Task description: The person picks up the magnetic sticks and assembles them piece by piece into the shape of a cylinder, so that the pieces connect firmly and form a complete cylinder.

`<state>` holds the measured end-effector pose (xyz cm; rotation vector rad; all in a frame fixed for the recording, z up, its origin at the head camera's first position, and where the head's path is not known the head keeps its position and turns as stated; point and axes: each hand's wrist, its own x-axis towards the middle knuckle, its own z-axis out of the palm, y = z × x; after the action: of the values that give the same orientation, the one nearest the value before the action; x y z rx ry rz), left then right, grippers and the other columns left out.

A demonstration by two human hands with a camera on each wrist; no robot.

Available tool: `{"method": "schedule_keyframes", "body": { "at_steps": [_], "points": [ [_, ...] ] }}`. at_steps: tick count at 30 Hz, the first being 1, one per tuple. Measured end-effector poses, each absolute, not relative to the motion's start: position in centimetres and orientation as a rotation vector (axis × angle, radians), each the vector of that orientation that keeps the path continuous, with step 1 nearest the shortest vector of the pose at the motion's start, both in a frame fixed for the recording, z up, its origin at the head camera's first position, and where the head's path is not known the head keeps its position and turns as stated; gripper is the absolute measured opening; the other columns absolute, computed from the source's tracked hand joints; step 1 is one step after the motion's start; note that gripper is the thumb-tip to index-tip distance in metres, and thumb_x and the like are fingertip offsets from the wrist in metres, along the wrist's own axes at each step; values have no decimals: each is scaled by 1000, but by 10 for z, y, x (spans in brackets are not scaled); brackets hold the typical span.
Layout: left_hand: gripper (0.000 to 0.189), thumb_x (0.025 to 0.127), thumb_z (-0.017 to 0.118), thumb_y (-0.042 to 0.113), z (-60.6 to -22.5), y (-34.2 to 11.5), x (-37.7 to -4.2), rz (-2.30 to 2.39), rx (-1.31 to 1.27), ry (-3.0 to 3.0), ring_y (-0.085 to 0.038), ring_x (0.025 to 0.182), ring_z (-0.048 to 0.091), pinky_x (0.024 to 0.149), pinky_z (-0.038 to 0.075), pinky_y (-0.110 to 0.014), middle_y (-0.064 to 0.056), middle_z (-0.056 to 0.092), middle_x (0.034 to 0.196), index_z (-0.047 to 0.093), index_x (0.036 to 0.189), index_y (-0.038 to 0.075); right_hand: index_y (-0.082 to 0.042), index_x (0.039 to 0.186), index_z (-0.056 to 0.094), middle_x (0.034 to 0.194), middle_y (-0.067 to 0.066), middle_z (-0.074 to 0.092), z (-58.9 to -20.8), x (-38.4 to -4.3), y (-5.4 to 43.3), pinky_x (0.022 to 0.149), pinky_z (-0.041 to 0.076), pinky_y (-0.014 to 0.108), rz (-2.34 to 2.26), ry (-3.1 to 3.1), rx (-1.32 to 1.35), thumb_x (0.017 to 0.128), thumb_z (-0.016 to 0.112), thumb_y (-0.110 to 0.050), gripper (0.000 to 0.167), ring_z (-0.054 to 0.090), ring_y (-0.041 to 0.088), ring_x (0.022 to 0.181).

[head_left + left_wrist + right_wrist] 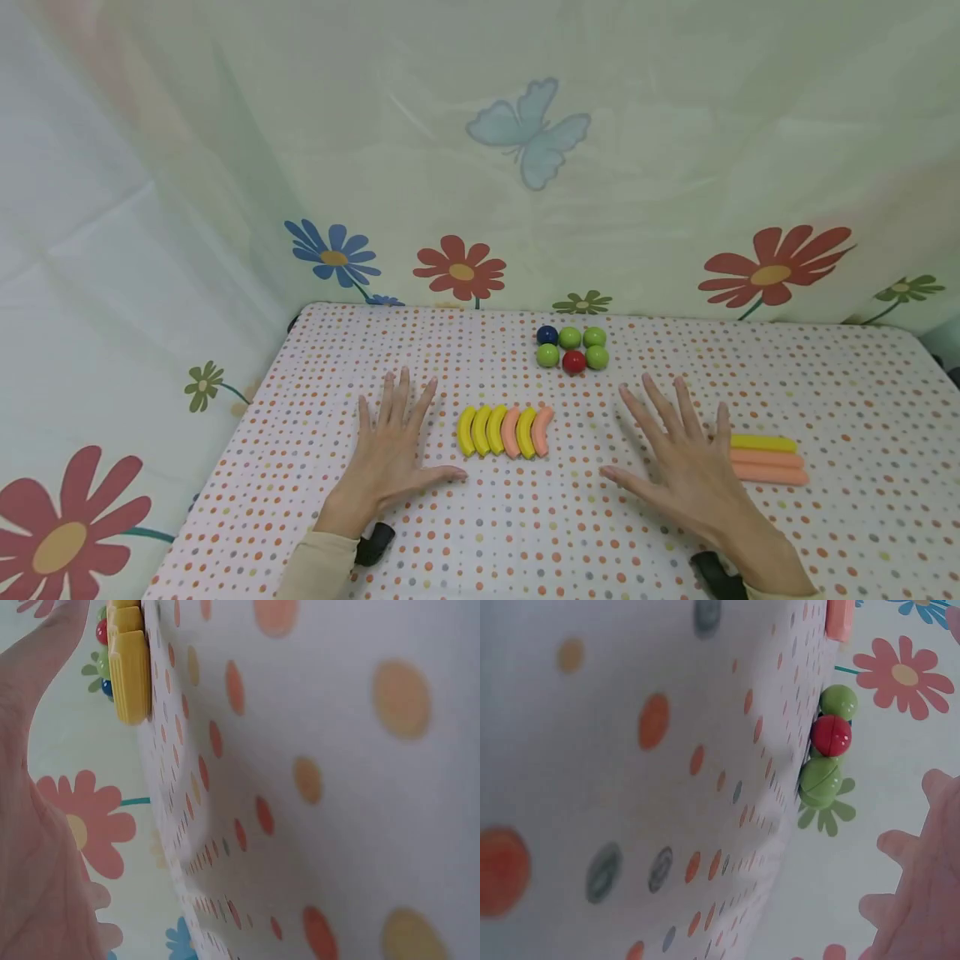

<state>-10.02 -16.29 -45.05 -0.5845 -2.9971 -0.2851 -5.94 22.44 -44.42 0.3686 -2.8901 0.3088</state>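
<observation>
At the bottom edge, left of centre, a beige sleeve (318, 567) leads to the left hand (390, 458), its fingers spread. Just above and right of its thumb tip, mid-frame between the hands, six curved yellow and pink pieces (496, 430) lie in a row, apart from both. Six balls (570, 337) cluster above them. Lower right, the right hand (686, 475) splays too, partly covering three straight sticks (768, 457) at its right.
</observation>
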Motion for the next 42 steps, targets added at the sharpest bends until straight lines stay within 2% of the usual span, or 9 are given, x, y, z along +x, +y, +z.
{"method": "schedule_keyframes", "body": {
  "at_steps": [6,10,13,16,18,21,25,32,42],
  "points": [
    [119,78,66,84,-449,-163,-101,-304,-623,-2957,-49,157,11,115,17,-79,-26,12,171,24,168,17,-30,170,10,176,6,3,-441,-64,227,110,3,86,356,-2888,394,89,63,-75,107,-6,43,159],
    [107,89,64,74,-443,-152,-102,-370,-716,-2893,-43,158,16,118,24,-71,-25,16,171,22,168,15,-24,169,17,174,14,12,-431,-76,230,113,2,82,487,-2837,468,97,64,-62,94,-2,47,158],
    [93,98,65,58,-436,-137,-103,-446,-816,-2837,-40,156,25,119,32,-62,-24,24,169,23,167,12,-13,163,32,166,24,29,-421,-91,232,113,15,81,620,-2735,547,97,74,-39,83,15,53,154],
    [79,102,67,43,-430,-116,-103,-481,-923,-2787,-37,149,38,116,40,-55,-22,36,163,31,163,8,-3,151,47,153,28,42,-412,-107,231,105,34,76,728,-2647,595,90,82,-14,71,36,53,141],
    [69,104,67,37,-427,-100,-101,-452,-993,-2769,-33,144,46,115,43,-50,-19,45,156,39,159,6,2,141,54,143,28,48,-409,-119,229,97,42,71,790,-2618,598,86,83,-1,62,45,50,131],
    [56,105,65,33,-426,-74,-98,-289,-1105,-2756,-28,139,52,115,44,-42,-15,53,149,49,151,6,6,128,61,132,28,52,-408,-135,224,92,47,65,849,-2619,573,85,80,8,48,50,47,122],
    [45,107,61,33,-431,-44,-92,62,-1213,-2718,-23,139,50,115,43,-37,-10,52,150,56,146,11,9,120,65,125,27,55,-410,-157,217,94,47,63,877,-2669,560,86,77,11,36,52,47,118],
    [42,100,72,27,-441,-22,-82,424,-1158,-2651,-21,137,49,111,44,-35,-9,50,151,63,138,12,10,118,69,123,28,57,-414,-176,211,92,50,61,813,-2822,503,89,75,6,30,55,47,115],
    [52,96,77,14,-441,-28,-85,325,-1181,-2751,-23,147,44,120,36,-35,-12,45,160,59,144,4,10,124,69,119,30,60,-419,-183,211,82,55,55,834,-2910,502,94,73,3,32,64,42,100]
  ]
}}
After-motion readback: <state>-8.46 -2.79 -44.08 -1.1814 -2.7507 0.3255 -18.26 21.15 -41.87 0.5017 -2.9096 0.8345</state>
